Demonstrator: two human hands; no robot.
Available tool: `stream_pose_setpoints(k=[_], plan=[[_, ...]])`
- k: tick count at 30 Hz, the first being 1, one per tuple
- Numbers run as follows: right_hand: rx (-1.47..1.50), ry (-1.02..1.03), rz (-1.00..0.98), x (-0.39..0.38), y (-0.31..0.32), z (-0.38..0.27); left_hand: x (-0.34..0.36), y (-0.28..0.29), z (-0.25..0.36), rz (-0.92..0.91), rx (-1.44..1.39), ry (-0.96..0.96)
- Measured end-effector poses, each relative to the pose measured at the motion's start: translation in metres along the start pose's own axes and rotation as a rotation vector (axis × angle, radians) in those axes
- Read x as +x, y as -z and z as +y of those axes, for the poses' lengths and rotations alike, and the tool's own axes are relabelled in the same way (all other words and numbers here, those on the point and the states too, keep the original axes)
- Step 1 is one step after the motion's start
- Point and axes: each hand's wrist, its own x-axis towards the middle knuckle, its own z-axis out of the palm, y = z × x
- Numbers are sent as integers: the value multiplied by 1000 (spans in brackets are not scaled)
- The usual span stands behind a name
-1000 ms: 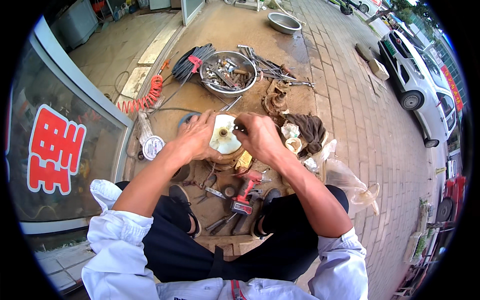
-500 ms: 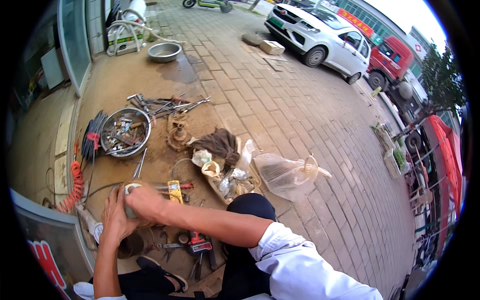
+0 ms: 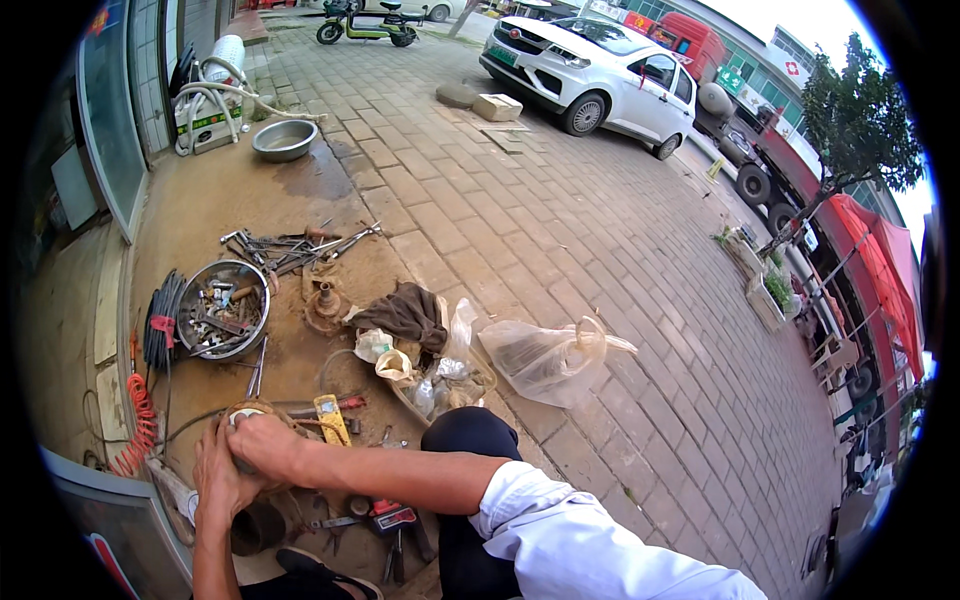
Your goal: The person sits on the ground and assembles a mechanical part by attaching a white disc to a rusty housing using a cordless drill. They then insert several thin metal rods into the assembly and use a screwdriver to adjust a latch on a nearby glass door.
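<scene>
On the dirt ground: left hand (image 3: 218, 480) and right hand (image 3: 262, 442) both closed around round whitish metal part (image 3: 243, 412); clear plastic bag (image 3: 545, 358) lies well apart.

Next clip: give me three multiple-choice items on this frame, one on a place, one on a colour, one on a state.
1. Where does the metal bowl of tools sit?
A. on the car roof
B. on the ground beside the black cable coil
C. on the person's lap

2. What colour is the nearest car?
A. white
B. black
C. yellow

3. What are the hands doing?
A. hanging free
B. both on the round part
C. holding the plastic bag

Answers: 1 B, the bowl rests on the dirt next to the coil. 2 A, its body is white. 3 B, left hand and right hand both grip the part.
</scene>
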Motion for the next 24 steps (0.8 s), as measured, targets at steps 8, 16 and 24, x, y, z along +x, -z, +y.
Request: stream_pose_setpoints(k=[8, 16, 24], plan=[[22, 4, -69, 5, 5, -4, 1, -2, -6, 13, 4, -44], [-8, -114, -140, 3, 20, -7, 0, 6, 4, -50, 3, 20], [-15, -131, -169, 4, 28, -10, -2, 10, 11, -31, -8, 55]])
